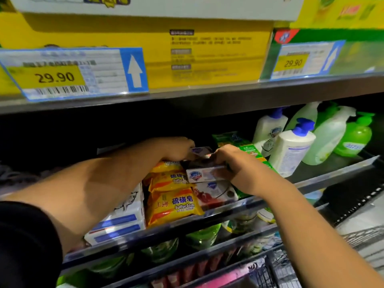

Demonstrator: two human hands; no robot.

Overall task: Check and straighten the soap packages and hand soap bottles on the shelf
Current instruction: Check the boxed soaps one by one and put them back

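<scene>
Reaches with both hands into the middle shelf [332, 173], close under the edge of the upper shelf [207, 96], with little headroom. Clamps the white soap boxes [204, 174] from both sides: left hand [176, 149] curled over the back left of the stack, right hand [234, 163] wrapping bent fingers [220, 156] round the right end of the top box. Finds the stack near the shelf's front lip, pressed between yellow sulfur soap packs [174, 202] on the left and green boxes [249, 149] on the right. Shows bare shelf floor only before the upright hand soap bottles [291, 148], further right.
</scene>
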